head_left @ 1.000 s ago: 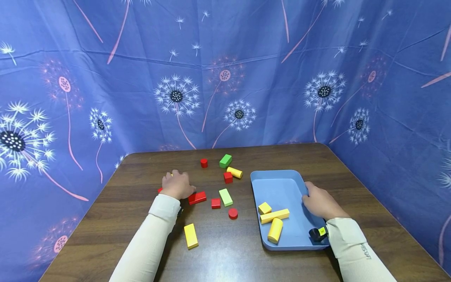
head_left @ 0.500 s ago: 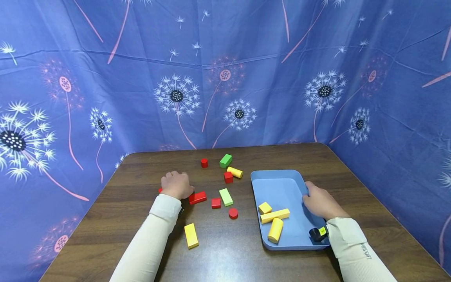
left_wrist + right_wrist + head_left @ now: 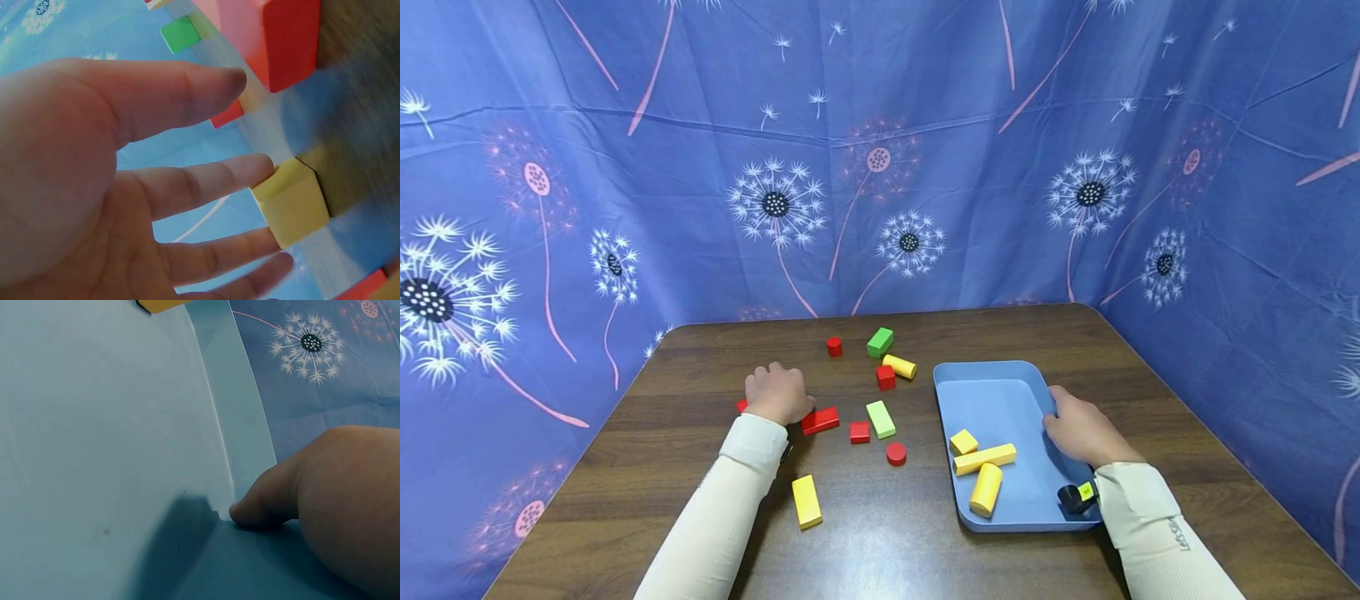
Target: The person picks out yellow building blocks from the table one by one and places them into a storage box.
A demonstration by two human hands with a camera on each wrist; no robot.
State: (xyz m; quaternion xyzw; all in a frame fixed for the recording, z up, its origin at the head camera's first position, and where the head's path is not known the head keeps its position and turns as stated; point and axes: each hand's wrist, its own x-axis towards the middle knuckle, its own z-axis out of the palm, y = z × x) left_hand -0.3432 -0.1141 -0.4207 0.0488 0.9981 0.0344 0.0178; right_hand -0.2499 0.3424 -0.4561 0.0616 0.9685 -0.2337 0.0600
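My left hand (image 3: 777, 394) is low over the table's left part. In the left wrist view its fingers are fairly straight, and fingertips touch a yellow block (image 3: 294, 206); the thumb stands apart from it. The hand hides this block in the head view. A red block (image 3: 820, 421) lies just right of the hand, and part of another red piece (image 3: 742, 406) shows at its left. My right hand (image 3: 1086, 429) grips the right rim of a blue tray (image 3: 1022, 500), thumb inside the wall and the other fingers hidden. The tray holds a yellow cube (image 3: 963, 442), yellow bar (image 3: 985, 460) and yellow cylinder (image 3: 986, 490).
Between hand and tray lie a light green block (image 3: 881, 419), red square block (image 3: 860, 432), red disc (image 3: 896, 454) and red cube (image 3: 886, 378). Farther back are a yellow cylinder (image 3: 899, 367), green block (image 3: 880, 342) and red cylinder (image 3: 834, 347). Another yellow block (image 3: 807, 502) lies nearer me.
My left hand has shifted slightly, and the bit of yellow seen past its fingers a second ago is now covered. The right hand and tray have stayed put.
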